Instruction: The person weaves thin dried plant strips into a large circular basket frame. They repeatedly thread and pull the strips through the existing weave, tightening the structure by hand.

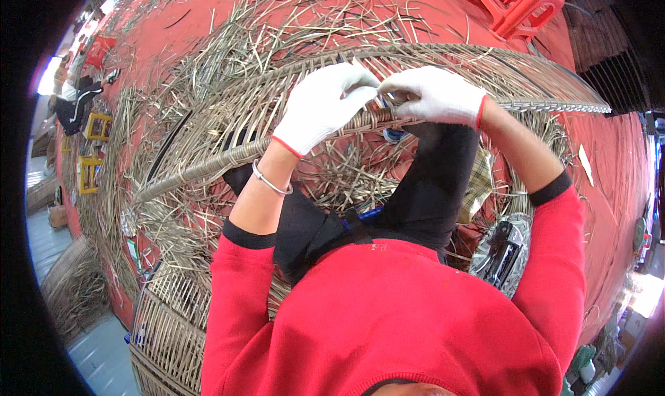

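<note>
A long, curved wicker panel lies across my knees, its thick edge bound with wrapped strips on the left. Toward the right, the edge looks pale and ridged instead. My left hand, in a white knitted glove with a red cuff, is closed at the middle of that edge. Close beside it, my right hand wears a matching glove, its thumb and fingers bent into a pinch. Their fingertips almost meet over the edge. Whatever thin piece they pinch is too hidden to make out.
Loose wicker strips are heaped beyond the panel and between my legs. A red plastic stool stands at the far right. Another woven piece lies at lower left. Yellow stools and a person are at far left.
</note>
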`<state>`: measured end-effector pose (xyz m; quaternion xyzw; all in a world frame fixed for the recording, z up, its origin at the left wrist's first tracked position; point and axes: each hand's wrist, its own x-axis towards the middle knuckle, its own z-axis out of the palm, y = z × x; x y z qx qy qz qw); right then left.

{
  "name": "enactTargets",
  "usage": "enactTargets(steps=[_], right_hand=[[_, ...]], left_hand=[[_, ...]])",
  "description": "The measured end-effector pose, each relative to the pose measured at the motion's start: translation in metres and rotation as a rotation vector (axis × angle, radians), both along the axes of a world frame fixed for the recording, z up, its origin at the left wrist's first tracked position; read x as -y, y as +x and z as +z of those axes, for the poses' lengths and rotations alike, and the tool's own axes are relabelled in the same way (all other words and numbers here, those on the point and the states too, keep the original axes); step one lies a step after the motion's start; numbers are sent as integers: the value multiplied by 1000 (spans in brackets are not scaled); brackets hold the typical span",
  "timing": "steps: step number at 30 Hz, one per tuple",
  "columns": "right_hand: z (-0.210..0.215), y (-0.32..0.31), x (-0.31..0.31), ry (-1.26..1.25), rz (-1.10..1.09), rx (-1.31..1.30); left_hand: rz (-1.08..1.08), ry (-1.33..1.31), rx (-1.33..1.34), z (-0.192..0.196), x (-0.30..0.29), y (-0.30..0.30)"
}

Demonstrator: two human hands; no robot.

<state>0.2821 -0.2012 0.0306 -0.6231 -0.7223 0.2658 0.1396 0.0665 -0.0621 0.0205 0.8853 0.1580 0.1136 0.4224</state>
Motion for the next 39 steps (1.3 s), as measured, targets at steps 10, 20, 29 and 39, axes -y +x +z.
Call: enactTargets(steps=[10, 20, 29, 39], right_hand=[[-6, 56, 9, -237, -520, -618], [-23, 116, 6, 5, -586, -264], [-45, 115, -18, -121, -623, -801], [-43, 98, -5, -185, -156, 692]], left_hand=[[-130, 324, 21, -20, 19, 58], [-69, 749, -72, -32, 33, 108], [-205, 671, -255, -37, 33, 148], [-215, 64, -227, -79, 19, 165]])
